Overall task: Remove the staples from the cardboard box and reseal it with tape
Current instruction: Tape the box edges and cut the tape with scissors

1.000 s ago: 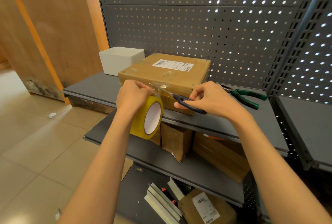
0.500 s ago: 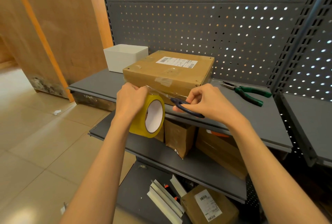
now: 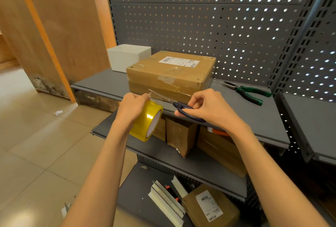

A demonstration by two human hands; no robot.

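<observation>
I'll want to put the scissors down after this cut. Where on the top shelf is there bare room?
Bare shelf lies between the cardboard box and the pliers, and along the front edge below the pliers. Left of the box, before the white bin, is also bare.

I take this for a shop stockroom: grey metal shelves (image 3: 254, 117) on a perforated back panel (image 3: 200, 26), labelled parcels (image 3: 211, 206) stacked below, and a tiled floor (image 3: 36, 145).

Brown cardboard box (image 3: 169, 74) bears a white barcoded label (image 3: 178, 62), beside a yellow tape roll (image 3: 145, 120), dark-blue-handled scissors (image 3: 187, 112), green-handled pliers (image 3: 249, 93), a white bin (image 3: 127, 57) and a grey perforated back panel (image 3: 200, 17).
</observation>
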